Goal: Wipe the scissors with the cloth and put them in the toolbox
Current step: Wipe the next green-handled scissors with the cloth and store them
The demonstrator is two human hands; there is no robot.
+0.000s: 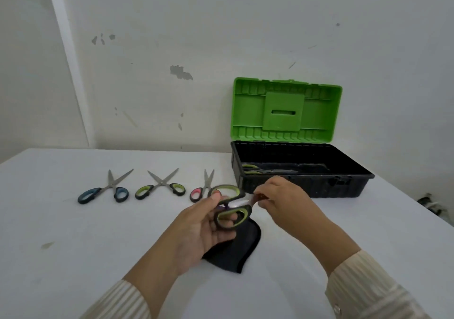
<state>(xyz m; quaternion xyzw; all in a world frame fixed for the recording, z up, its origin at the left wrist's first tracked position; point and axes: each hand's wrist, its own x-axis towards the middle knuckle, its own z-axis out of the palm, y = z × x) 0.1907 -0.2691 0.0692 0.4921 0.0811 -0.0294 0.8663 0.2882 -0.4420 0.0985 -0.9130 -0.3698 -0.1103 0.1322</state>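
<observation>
Our left hand (204, 222) grips the green scissors (233, 211) by their handles above the cloth (238, 247), steadying them, we reckon, while our right hand (282, 198) pinches the blade.

Scissors (245, 214) over black cloth (235, 252); toolbox (302, 186) open

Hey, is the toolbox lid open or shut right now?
Open. The green lid stands upright behind the black toolbox, and a pair of scissors lies visible inside.

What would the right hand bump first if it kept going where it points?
The right hand points left, so probably the green-handled scissors held by the left hand; blur hides whether they already touch.
</observation>
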